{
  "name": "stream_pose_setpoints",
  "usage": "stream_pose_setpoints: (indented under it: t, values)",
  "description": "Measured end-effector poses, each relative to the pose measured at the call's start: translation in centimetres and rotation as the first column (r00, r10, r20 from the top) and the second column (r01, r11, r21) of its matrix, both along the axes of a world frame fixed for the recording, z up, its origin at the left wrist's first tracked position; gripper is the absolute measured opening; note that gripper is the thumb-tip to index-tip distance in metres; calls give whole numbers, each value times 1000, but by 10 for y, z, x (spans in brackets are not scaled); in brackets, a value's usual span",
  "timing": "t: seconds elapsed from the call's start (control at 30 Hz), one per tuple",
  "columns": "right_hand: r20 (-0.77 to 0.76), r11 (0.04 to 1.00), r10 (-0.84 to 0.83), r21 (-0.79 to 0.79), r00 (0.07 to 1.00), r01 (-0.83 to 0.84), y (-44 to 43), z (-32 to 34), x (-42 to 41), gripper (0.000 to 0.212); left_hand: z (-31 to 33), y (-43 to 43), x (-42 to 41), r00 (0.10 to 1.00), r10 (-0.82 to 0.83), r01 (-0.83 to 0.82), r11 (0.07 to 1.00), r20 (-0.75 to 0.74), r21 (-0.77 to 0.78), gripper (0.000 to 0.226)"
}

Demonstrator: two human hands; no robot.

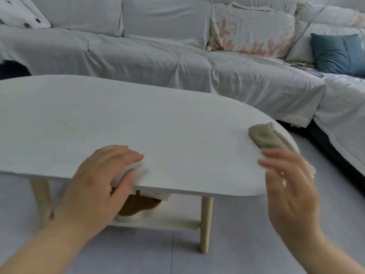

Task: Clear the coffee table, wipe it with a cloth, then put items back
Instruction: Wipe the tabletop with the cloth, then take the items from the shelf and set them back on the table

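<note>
Two bare hands reach in from the near edge over a white oval table (pixel 138 119). Left hand (pixel 98 180) lies at the table's near rim, fingers bent over the top and thumb curled round a white object (pixel 126 173) at the edge; its grip is closed on that object, though blur hides what the object is. Right hand (pixel 290 186) hangs just above the table's right end, fingers spread and loose, its grip open and holding nothing; motion blur softens its outline. Just beyond the right fingertips a crumpled beige cloth (pixel 268 137) lies on the tabletop near the rounded right end, part of it passing behind the hand. Beneath the top, a lower shelf (pixel 167 222) runs between pale wooden legs (pixel 205 224), and on it sits a brown item (pixel 138 206) over something white, just below the left hand; I cannot tell what they are. Grey floor (pixel 227 258) shows under and around the table. Beyond the table stands a long sofa (pixel 158 62) under a pale cover, turning a corner at the right. On it rest a floral cushion (pixel 250 30) near the middle, a blue cushion (pixel 337 54) at the far right, and a white cushion with dark spots (pixel 21 12) at the far left.
</note>
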State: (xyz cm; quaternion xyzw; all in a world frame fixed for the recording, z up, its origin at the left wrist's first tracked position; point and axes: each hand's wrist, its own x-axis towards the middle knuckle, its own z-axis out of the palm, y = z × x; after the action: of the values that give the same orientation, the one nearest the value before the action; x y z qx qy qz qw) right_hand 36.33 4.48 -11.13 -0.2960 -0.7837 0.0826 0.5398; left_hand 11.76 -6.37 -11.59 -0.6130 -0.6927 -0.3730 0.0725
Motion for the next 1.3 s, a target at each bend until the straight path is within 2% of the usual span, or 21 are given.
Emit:
stream_pose_setpoints:
  t: [0.1,0.17,0.23,0.3,0.33,0.43,0.5,0.57,0.6,0.7,0.8,0.87,0.93,1.0,1.07,1.13,1.2,1.3]
  values:
    - [85,957,282,38,955,-286,-36,-28,-19,37,-29,-29,-5,998,53,-43,977,-44,211,27]
    - [99,921,386,-90,917,-378,-49,-53,-33,51,-51,-43,-13,996,72,-57,967,-51,248,27]
    - [154,899,417,-216,895,-382,-55,-83,-47,50,-76,-53,-28,995,105,-102,979,-6,175,27]
    - [206,866,430,-369,879,-338,-54,-115,-60,27,-105,-60,-42,973,189,-189,982,133,-7,28]
    - [216,839,425,-459,879,-292,-52,-129,-67,22,-120,-63,-48,940,257,-241,966,223,-97,26]
    - [160,740,318,-658,934,-139,-42,-159,-92,36,-166,-66,-58,817,421,-321,899,393,-297,17]
    - [118,660,188,-750,975,-36,-32,-173,-111,26,-187,-64,-61,747,465,-304,875,476,-377,18]
    - [77,540,75,-841,994,25,-22,-183,-125,9,-201,-63,-64,695,467,-263,873,547,-411,18]
    - [73,475,33,-879,997,48,-17,-187,-130,16,-207,-62,-65,675,465,-243,873,573,-423,19]
    - [90,370,-102,-921,991,122,-3,-190,-140,46,-211,-53,-64,652,477,-246,868,590,-431,19]
    - [-5,321,-302,-942,953,97,16,-180,-149,49,-194,-21,-57,741,411,-296,910,532,-291,19]
    - [-66,246,-394,-969,917,36,30,-171,-156,50,-177,4,-50,805,338,-273,941,488,-202,24]
    - [-105,170,-400,-985,911,-39,43,-161,-163,65,-162,31,-45,819,282,-233,959,500,-158,29]
    - [-93,73,-342,-995,935,-72,52,-156,-166,73,-152,57,-44,795,252,-180,967,552,-183,31]
    - [-115,-1,-240,-993,964,-119,59,-157,-168,63,-144,77,-45,708,276,-170,960,650,-222,31]
    - [-151,-42,-159,-986,976,-159,62,-159,-170,40,-141,88,-46,609,315,-193,949,728,-249,31]
    - [-197,-34,-115,-979,974,-202,65,-162,-170,27,-143,93,-45,573,336,-210,942,747,-263,32]
    - [-194,-5,-86,-981,977,-195,66,-165,-168,23,-145,97,-44,523,352,-242,935,777,-260,38]
